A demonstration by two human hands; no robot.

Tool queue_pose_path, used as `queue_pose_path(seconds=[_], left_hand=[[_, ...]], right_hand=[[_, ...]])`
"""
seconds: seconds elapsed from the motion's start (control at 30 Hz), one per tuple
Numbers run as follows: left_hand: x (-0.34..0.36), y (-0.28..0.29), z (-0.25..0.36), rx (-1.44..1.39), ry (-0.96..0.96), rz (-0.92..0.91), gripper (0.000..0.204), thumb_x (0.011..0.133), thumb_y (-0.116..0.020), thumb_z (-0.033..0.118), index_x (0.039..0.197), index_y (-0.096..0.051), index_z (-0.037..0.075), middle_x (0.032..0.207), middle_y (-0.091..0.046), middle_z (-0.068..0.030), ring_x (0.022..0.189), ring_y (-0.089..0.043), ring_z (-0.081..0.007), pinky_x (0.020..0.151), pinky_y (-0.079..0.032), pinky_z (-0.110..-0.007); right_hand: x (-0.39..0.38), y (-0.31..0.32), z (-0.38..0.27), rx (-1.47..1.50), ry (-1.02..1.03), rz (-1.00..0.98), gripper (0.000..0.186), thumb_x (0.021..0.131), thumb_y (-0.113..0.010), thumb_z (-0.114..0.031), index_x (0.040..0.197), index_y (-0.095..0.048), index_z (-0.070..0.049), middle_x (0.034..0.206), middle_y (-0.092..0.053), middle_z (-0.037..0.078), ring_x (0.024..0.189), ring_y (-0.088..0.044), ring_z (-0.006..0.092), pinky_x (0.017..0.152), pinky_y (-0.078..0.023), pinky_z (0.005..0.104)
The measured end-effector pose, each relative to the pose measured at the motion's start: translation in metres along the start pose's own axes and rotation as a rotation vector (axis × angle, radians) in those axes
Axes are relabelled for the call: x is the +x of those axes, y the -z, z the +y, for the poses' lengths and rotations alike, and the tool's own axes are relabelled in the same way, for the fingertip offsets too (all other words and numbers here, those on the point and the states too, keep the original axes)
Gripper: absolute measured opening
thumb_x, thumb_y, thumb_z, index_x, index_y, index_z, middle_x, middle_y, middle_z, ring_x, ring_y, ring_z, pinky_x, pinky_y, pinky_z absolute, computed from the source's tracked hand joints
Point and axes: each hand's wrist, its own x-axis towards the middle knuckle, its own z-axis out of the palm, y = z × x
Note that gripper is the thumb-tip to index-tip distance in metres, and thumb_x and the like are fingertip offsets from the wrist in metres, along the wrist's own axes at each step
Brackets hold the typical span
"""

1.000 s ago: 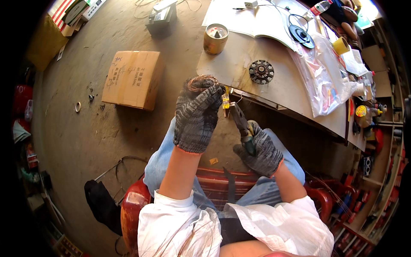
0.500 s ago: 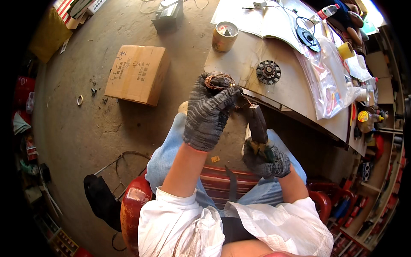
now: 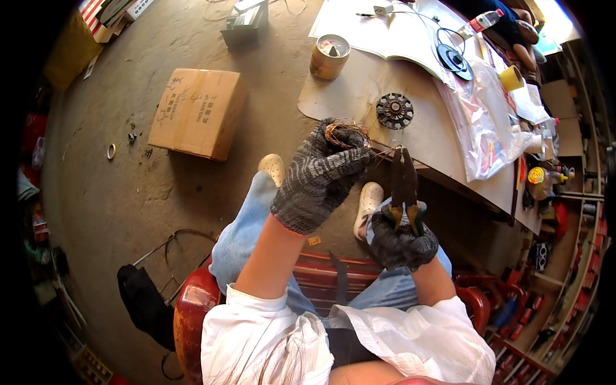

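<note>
My left hand, in a dark grey knitted glove, is closed around a coil of thin copper wire. A loose wire end reaches from the coil toward the right. In my gloved right hand are the handles of a pair of pliers, with dark jaws and yellow-green grips. The jaws point away from me, and their tips are at the wire end; whether they grip it is too small to tell. Just beyond, a round dark slotted core lies on the table.
The table has its edge just beyond my hands. On it stand a can, an open book, a blue-black disc with a cable and a clear plastic bag. A cardboard box sits on the floor at left.
The pliers have swung round, their jaws now showing broadside and their tips up at the wire end. My left hand has moved slightly right with the coil.
</note>
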Motion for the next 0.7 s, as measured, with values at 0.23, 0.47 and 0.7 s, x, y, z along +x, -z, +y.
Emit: queue_pose_path(seconds=[0.23, 0.47, 0.7], left_hand=[[0.004, -0.002, -0.004, 0.029, -0.082, -0.009, 0.032, 0.075, -0.064, -0.003, 0.104, -0.054, 0.003, 0.093, -0.061, -0.0079, 0.086, -0.062, -0.0174, 0.075, -0.053, -0.028], [0.000, -0.007, -0.002, 0.114, -0.131, -0.009, 0.039, 0.072, -0.067, -0.004, 0.108, -0.052, 0.004, 0.095, -0.060, -0.0079, 0.085, -0.061, -0.0185, 0.071, -0.052, -0.027], [-0.004, -0.014, 0.008, 0.256, -0.083, -0.025, 0.043, 0.067, -0.073, 0.000, 0.102, -0.048, 0.004, 0.092, -0.055, -0.0035, 0.087, -0.057, -0.0133, 0.077, -0.048, -0.027]], right_hand=[[-0.003, -0.001, -0.007, -0.208, 0.036, -0.002, 0.068, 0.066, -0.076, -0.030, 0.118, -0.045, -0.001, 0.083, -0.052, 0.003, 0.069, -0.050, 0.0126, 0.058, -0.041, 0.0237], [-0.004, -0.001, -0.003, -0.094, -0.015, 0.176, 0.073, 0.066, -0.078, -0.021, 0.126, -0.040, 0.000, 0.111, -0.053, 0.008, 0.099, -0.054, 0.0180, 0.088, -0.042, 0.0311], [-0.004, 0.001, 0.005, -0.290, 0.195, -0.023, 0.077, 0.061, -0.080, -0.008, 0.127, -0.040, -0.003, 0.115, -0.051, 0.005, 0.106, -0.051, 0.0179, 0.094, -0.039, 0.0300]])
